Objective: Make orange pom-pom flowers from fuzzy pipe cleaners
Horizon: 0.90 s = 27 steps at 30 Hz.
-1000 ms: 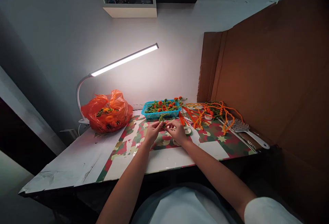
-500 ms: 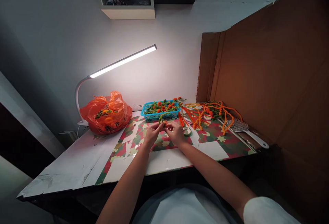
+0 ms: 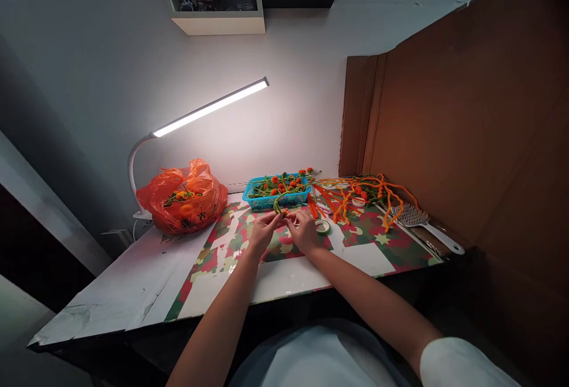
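Over the middle of the table, my left hand (image 3: 265, 231) and my right hand (image 3: 303, 232) meet at the fingertips. Between them is a small orange flower (image 3: 285, 212) made of fuzzy craft stem, with a curved green stem (image 3: 277, 202) rising from my left fingers. My left hand is closed on this flower. The fingers of my right hand are pinched against its other side; the small part they grip is mostly hidden. A roll of green tape (image 3: 323, 227) lies just right of my right hand. Behind my hands stands a blue basket (image 3: 275, 200) holding several orange flowers with green stems.
An orange plastic bag (image 3: 186, 215) with more flowers stands at left beside a lit lamp (image 3: 213, 107). Orange fuzzy stems (image 3: 344, 206) lie at right, near a white brush (image 3: 438, 236). A cardboard panel (image 3: 453, 114) walls the right side; a shelf (image 3: 217, 22) hangs above.
The hands stay together at the flower, with only slight finger movement. The whole view has shifted a little.
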Motion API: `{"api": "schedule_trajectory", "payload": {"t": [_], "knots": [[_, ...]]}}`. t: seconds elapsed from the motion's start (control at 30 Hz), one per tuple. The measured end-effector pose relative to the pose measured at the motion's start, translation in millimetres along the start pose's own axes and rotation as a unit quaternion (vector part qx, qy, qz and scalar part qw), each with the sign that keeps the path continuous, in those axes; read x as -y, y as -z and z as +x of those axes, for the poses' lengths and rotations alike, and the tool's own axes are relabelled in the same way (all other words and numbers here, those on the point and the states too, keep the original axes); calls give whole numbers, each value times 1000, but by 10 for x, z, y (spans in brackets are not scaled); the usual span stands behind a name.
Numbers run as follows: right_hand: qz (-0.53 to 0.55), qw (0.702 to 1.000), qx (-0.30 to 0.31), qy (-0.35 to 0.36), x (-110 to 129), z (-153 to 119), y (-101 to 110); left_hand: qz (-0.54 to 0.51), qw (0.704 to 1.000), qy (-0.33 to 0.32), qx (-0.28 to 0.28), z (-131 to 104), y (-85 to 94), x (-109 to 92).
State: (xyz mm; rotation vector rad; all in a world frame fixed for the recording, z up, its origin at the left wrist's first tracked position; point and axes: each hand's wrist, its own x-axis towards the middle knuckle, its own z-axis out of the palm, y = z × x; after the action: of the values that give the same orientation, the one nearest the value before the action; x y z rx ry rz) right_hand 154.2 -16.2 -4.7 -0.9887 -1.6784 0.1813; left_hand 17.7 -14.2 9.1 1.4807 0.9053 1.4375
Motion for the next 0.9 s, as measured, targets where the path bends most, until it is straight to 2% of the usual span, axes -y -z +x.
{"api": "schedule_trajectory", "payload": {"t": [0.47, 0.9], "knots": [[-11, 1000, -10, 4, -5, 3, -14, -72, 997, 18, -3, 18, -12, 44], [-52, 998, -10, 18, -15, -13, -25, -36, 999, -12, -19, 13, -45, 33]]}}
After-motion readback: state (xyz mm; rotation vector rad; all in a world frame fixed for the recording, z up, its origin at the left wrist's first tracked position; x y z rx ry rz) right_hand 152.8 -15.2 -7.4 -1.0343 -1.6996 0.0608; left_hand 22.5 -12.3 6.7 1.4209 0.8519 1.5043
